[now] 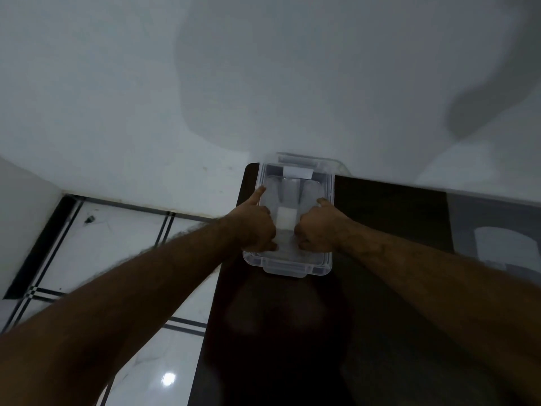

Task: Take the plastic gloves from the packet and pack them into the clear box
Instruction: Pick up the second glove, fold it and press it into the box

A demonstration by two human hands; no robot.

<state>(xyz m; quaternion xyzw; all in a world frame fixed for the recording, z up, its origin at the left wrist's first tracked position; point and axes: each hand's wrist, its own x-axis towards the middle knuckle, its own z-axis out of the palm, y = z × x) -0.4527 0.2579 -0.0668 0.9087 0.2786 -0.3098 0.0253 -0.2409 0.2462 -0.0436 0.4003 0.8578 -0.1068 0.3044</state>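
The clear box stands open on the dark table, close to the white wall. Translucent plastic gloves lie inside it, with a white strip across the pile. Both my hands reach into the box. My left hand has its fingers curled down onto the gloves and its thumb against the left rim. In the same way, my right hand is curled onto the gloves, thumb at the right rim. The packet is not visible.
A clear lid leans between the box and the wall. The table's left edge runs just left of the box, over a white tiled floor. To the right the table top continues, glossy and reflecting.
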